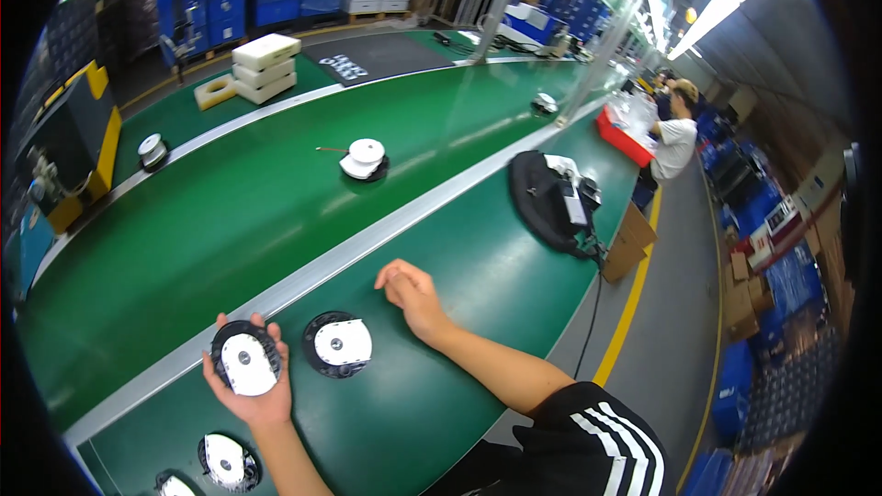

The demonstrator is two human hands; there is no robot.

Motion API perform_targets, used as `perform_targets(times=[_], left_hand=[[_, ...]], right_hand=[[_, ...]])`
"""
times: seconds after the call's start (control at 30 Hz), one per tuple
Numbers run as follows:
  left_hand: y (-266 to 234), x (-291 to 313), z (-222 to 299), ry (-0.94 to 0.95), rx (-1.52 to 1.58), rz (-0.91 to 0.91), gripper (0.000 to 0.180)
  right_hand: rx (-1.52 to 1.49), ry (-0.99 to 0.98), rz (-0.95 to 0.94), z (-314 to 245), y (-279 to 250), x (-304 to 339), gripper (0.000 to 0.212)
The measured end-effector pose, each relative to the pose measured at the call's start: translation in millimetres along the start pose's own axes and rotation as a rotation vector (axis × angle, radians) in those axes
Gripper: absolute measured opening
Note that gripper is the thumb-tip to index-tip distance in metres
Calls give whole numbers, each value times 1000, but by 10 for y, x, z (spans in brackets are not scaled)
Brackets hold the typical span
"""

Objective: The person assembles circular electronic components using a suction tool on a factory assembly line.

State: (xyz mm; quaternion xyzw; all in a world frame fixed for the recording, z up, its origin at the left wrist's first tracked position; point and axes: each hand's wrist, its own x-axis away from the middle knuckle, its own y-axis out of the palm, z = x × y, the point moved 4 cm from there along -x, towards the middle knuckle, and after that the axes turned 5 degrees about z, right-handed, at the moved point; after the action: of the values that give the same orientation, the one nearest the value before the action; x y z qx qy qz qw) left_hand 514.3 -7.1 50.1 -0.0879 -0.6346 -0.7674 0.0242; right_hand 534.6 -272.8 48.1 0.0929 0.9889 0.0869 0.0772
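A round black part with a white rounded plate on its face point(248, 360) rests in my left hand point(268, 407), whose fingers wrap around its rim. Just right of it, a similar black-and-white round part point(342, 344) lies on the green bench point(441, 413). My right hand point(412, 300) is above the bench, beyond that second part and apart from it. Its fingers are curled together; whether they pinch something small is hidden. Two more such parts lie at the lower left, one whole in view point(227, 462) and one cut off by the picture's edge point(173, 484).
A metal rail point(413, 225) divides the bench from a green conveyor point(276, 211) carrying a white-topped round unit point(365, 160). A black bag-like item with equipment point(551, 202) sits at right. A person point(675, 138) works beside a red bin point(625, 140). Cream blocks point(266, 69) stand across the conveyor.
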Motion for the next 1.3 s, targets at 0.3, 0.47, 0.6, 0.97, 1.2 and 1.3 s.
perform_targets(times=[0.3,0.47,0.6,0.97,1.2,1.3], left_hand=[[4,14,-21,-8,10,4,54],[19,12,-34,-13,5,41,53],[-6,1,-23,-15,4,26,53],[4,16,-32,16,0,48,54],[4,16,-41,-4,13,18,54],[7,18,-40,-2,15,33,53]], right_hand=[[-39,26,-24,-28,2,7,28],[-58,19,-18,12,-27,-7,28],[-57,28,-11,-1,-18,-6,29],[-71,33,-29,-17,-22,3,27],[-96,26,-48,2,-23,-5,28],[-85,14,-40,1,-22,-6,28]])
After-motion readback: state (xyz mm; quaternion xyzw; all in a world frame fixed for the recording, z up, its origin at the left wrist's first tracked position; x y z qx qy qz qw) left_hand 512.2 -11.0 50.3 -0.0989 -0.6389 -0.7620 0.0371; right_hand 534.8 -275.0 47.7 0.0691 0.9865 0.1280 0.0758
